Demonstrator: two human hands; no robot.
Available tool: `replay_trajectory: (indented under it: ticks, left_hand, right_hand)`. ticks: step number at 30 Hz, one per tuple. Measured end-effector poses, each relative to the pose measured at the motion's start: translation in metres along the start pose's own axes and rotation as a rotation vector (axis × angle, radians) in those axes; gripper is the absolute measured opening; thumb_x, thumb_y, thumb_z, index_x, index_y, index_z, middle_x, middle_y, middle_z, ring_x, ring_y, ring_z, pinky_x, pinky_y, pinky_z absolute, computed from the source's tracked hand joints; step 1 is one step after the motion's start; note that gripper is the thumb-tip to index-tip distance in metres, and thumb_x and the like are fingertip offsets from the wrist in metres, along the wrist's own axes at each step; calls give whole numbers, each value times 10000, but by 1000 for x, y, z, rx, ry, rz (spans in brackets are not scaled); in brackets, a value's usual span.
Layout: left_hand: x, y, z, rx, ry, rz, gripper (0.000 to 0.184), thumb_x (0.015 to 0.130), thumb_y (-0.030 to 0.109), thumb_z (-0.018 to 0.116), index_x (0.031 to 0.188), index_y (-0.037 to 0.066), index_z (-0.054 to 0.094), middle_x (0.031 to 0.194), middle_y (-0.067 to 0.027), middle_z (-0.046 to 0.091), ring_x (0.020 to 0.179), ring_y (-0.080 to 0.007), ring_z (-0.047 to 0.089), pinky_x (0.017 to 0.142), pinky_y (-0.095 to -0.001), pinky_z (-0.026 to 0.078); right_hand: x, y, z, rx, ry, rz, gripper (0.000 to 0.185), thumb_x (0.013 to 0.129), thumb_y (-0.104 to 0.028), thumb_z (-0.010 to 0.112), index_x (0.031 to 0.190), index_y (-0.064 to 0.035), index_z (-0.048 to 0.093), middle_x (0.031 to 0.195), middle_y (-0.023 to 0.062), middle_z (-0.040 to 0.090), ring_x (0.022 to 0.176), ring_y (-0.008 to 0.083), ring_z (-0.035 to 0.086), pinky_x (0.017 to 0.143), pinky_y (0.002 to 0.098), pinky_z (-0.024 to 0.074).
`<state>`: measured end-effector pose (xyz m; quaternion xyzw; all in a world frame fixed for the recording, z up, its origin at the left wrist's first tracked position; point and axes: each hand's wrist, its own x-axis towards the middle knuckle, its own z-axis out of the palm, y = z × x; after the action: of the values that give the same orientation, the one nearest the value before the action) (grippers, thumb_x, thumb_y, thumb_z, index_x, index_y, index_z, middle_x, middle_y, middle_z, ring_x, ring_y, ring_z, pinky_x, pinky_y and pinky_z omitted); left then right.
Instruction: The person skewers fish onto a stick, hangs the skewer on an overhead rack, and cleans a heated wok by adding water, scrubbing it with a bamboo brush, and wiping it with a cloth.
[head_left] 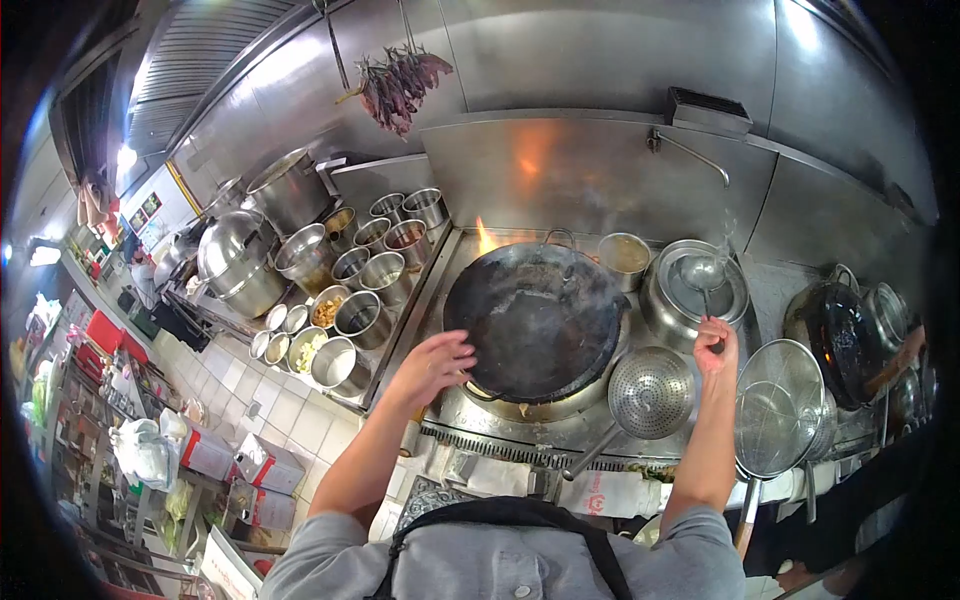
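A large dark wok (535, 325) sits over the burner in front of me, with faint steam above it and a flame (485, 238) at its back left. My left hand (435, 368) is beside the wok's left rim, fingers stretched out and holding nothing; whether it touches the rim I cannot tell. On the right, my right hand (716, 347) is closed around the handle of a ladle (699, 271). The ladle's bowl is over a metal pot (668, 318) at the back right. A perforated strainer (651, 392) rests between the wok and my right forearm.
Several metal containers (385, 278) with ingredients stand at the left. A faucet (700, 150) juts from the back wall. Wire-mesh skimmers (778, 410) and another dark wok (850, 335) are at the right, where another person's hand (900, 360) shows. A dried bundle (400, 88) hangs above.
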<state>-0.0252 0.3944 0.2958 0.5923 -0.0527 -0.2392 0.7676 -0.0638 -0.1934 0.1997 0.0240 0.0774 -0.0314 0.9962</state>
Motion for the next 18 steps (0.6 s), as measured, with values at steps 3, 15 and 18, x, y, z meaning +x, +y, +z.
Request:
replay_trajectory:
  ticks: [3,15,18]
  left_hand:
    - [76,-4,33,-396,6,-174,591,1008,184,592,1522,44,337,1499,-272,395,1364,-431,467,1124,-537,436]
    - [263,-91,138,-556,357,-364,557,987,212,546,1501,80,379,1490,-265,409,1378,-444,436,1099,-591,437]
    - [251,-86,145,-604,459,-182,222,1026,239,503,1139,104,636,1084,-180,677,954,-345,682,747,-583,579]
  right_hand:
    - [-37,24,21,43,-98,70,215,965,-42,509,1110,110,554,634,-54,477,499,33,492,433,199,416]
    - [-184,168,99,-292,19,360,279,1012,-105,513,1264,4,560,705,-52,486,450,12,429,331,227,369]
    - [-190,181,79,-762,64,177,320,994,-85,551,1311,-37,545,658,-32,458,402,61,385,303,255,321]
